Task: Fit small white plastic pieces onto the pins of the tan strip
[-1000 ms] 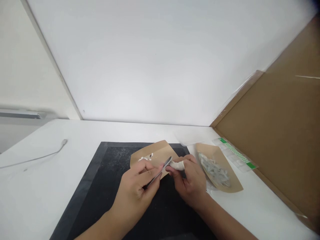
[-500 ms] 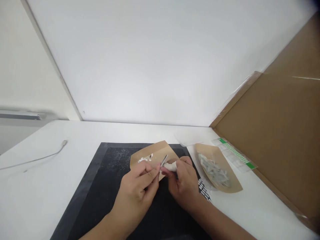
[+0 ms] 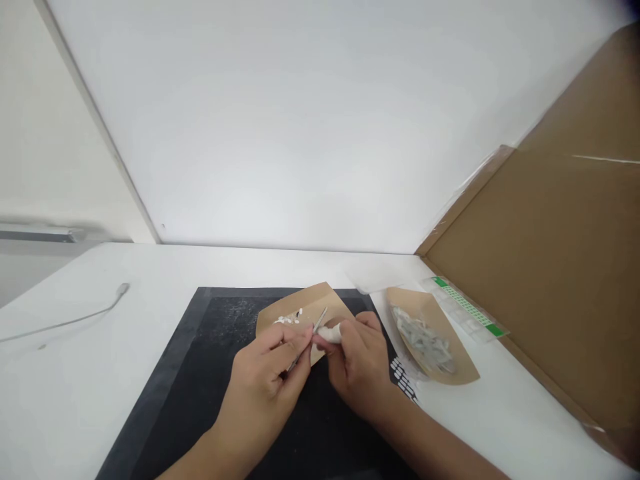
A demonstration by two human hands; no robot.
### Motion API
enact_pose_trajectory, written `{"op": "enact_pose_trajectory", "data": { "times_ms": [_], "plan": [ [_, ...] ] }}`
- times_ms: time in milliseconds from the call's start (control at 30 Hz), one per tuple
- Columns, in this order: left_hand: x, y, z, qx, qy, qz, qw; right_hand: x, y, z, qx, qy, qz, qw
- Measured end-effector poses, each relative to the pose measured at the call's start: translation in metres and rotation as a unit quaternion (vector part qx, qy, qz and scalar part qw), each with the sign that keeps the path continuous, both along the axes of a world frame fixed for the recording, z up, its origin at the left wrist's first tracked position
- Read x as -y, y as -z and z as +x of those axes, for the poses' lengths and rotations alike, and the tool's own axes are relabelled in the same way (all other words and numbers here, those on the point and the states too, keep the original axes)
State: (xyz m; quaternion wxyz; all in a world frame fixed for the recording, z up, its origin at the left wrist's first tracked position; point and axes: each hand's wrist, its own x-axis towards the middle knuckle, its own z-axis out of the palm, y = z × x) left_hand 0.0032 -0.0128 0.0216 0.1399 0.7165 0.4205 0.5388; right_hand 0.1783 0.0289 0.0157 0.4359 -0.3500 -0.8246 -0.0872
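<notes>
My left hand [image 3: 270, 363] is closed, pinching a thin flat grey strip [image 3: 321, 319] with a rounded end. The strip slants up to the right, its lower end showing below my fingers. Close against it, my right hand [image 3: 357, 357] is closed too, thumb pressed towards the index finger. A white cover [image 3: 331, 333] like a finger cot wraps that index finger. Whatever lies between thumb and finger is hidden or too small to name. Beneath both hands is a brown paper tray [image 3: 317, 295] with small white pieces [image 3: 287, 319] in it.
A black mat [image 3: 200, 393] covers the middle of the white table. Right of it stands another brown tray [image 3: 463, 373] of translucent whitish pieces. Small white pieces [image 3: 404, 380] lie in rows nearby. A clear plastic box with a green label [image 3: 467, 305] and a grey cable [image 3: 75, 325] lie at the sides.
Both hands have shifted slightly left, the right one more, drawing closer together. The grey strip has turned edge-on. The rows of white pieces have come into view beside my right wrist.
</notes>
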Motion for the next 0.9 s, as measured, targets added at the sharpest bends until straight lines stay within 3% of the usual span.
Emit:
{"op": "enact_pose_trajectory", "data": {
  "times_ms": [233,900],
  "plan": [
    [0.0034,-0.0063,0.0002,-0.01,-0.019,0.02,1.0,0.0003,-0.0076,-0.0009,-0.009,0.007,-0.003,1.0],
    [0.0044,-0.0045,0.0017,-0.011,-0.028,0.014,0.999,0.0018,-0.0066,-0.0015,-0.026,-0.002,-0.023,0.999]
  ]
}}
